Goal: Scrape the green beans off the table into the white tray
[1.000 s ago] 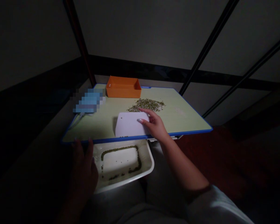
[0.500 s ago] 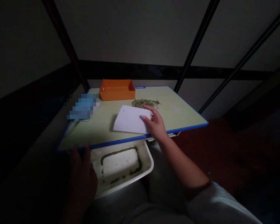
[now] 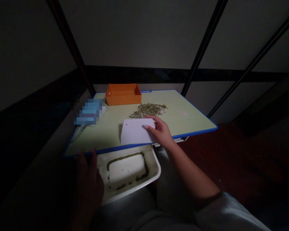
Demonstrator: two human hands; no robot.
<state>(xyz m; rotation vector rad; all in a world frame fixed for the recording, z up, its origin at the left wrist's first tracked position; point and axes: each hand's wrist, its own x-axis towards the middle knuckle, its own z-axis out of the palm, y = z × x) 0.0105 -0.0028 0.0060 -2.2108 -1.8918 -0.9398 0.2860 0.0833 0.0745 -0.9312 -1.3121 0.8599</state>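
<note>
My right hand (image 3: 161,132) grips the right side of a white plastic scraper (image 3: 136,131), which stands on its edge on the pale green table (image 3: 188,121) near the front rim. A heap of small green beans (image 3: 148,109) lies just behind the scraper. My left hand (image 3: 89,183) holds the left rim of a white tray (image 3: 151,160) below the table's front edge; the tray has green beans along its inner groove. The left hand is in shadow and its fingers curl over the rim.
An orange box (image 3: 123,94) stands at the back of the table. A blurred blue object (image 3: 89,111) with a white cable lies at the left. Dark metal bars (image 3: 199,54) rise behind the table. My lap is under the tray.
The scraper lay tilted flat half a second ago and now stands upright again, closer to the front edge. The view shifted slightly; the left hand and tray stay put.
</note>
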